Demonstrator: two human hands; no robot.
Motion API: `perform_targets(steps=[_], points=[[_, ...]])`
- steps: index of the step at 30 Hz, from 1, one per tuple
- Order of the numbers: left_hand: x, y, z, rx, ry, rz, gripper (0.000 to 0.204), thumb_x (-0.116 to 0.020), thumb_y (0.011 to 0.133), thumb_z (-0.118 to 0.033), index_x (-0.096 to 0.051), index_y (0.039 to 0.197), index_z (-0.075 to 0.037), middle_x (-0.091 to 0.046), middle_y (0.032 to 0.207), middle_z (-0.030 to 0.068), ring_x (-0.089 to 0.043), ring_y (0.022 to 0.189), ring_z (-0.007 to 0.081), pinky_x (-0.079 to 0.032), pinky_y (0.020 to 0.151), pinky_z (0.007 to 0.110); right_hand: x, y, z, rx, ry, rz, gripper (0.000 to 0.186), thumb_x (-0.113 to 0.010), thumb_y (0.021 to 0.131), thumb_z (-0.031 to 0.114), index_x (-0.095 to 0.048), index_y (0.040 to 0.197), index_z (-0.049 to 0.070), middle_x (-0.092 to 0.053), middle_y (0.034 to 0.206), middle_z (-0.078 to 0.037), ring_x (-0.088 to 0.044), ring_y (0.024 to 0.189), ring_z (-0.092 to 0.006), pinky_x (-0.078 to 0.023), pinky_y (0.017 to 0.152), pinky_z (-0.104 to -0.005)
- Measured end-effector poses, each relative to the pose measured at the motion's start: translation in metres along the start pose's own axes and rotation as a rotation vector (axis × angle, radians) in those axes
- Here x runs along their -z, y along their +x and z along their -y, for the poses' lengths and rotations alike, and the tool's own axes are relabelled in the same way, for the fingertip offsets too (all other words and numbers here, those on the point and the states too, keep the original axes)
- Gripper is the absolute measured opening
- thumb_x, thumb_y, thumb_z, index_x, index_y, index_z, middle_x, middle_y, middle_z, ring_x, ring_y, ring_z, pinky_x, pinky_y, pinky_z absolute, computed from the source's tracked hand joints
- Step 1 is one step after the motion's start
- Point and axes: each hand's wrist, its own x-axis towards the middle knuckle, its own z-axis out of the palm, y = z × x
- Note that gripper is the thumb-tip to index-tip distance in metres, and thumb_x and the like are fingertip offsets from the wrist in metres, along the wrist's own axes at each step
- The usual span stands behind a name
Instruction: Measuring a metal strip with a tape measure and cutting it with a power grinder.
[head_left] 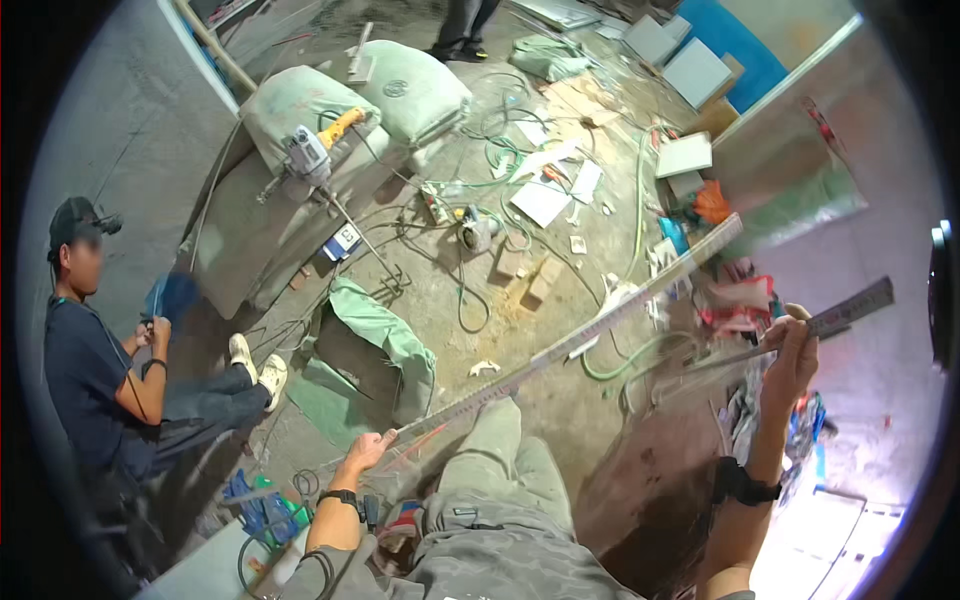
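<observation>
My left hand [368, 448] grips the near end of a long pale metal straightedge [600, 322], which runs diagonally up and to the right over the littered floor. My right hand [792, 352] is raised at the right and closed around a shorter grey metal ruler [848, 308]; its far end points up and to the right, close to the pale wall [880, 400]. Both wrists wear dark bands. My grey-trousered leg [500, 470] stretches forward between the two arms.
A person in dark clothes and a cap [90, 360] sits at the left with legs out. Grey-green sacks [400, 90] carry a power mixer [310, 155]. Green hoses [470, 290], tiles [685, 155], an angle grinder [475, 230] and bricks litter the floor. Someone's legs [462, 30] stand at the back.
</observation>
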Motion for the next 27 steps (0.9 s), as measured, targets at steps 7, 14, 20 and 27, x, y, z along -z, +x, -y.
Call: perform_targets(steps=[7,14,20,27], points=[[-0.018,-0.006,-0.072,0.152,0.028,-0.109,0.088,-0.046,0.083,-0.085,-0.076,0.098,-0.003,-0.071,0.102,0.0267,-0.067,0.104,0.0424,-0.051,0.091,0.049,-0.045,0.131,-0.073,0.157,-0.487,0.536,0.018,-0.055,0.099,0.014,-0.062,0.098,-0.002,-0.054,0.073,-0.011,-0.050,0.066,-0.0221,-0.041,0.062,-0.0379],[-0.029,-0.030,-0.151,0.330,-0.059,-0.370,0.091,-0.044,0.085,-0.082,-0.074,0.108,0.000,-0.069,0.116,0.0262,-0.064,0.114,0.0400,-0.048,0.103,0.046,-0.092,0.209,-0.125,0.565,-0.578,1.382,0.018,-0.065,0.088,0.012,-0.069,0.103,0.001,-0.071,0.093,-0.017,-0.066,0.080,-0.0347,-0.054,0.077,-0.0428],[-0.052,-0.014,-0.153,0.502,-0.078,-0.673,0.086,-0.041,0.090,-0.076,-0.075,0.107,0.002,-0.070,0.113,0.0245,-0.062,0.119,0.0369,-0.044,0.107,0.045,-0.156,0.176,-0.103,0.695,-0.491,1.627,0.023,-0.070,0.086,0.021,-0.068,0.100,0.004,-0.069,0.086,-0.017,-0.065,0.076,-0.0361,-0.053,0.072,-0.0460],[0.006,0.012,-0.162,0.582,0.093,-0.581,0.058,-0.043,0.096,-0.055,-0.078,0.094,-0.009,-0.076,0.098,0.0076,-0.068,0.104,0.0256,-0.049,0.096,0.042,-0.175,0.192,-0.233,0.881,-0.443,1.824,0.026,-0.072,0.084,0.024,-0.068,0.101,0.004,-0.068,0.083,-0.018,-0.064,0.076,-0.0366,-0.052,0.070,-0.0465]])
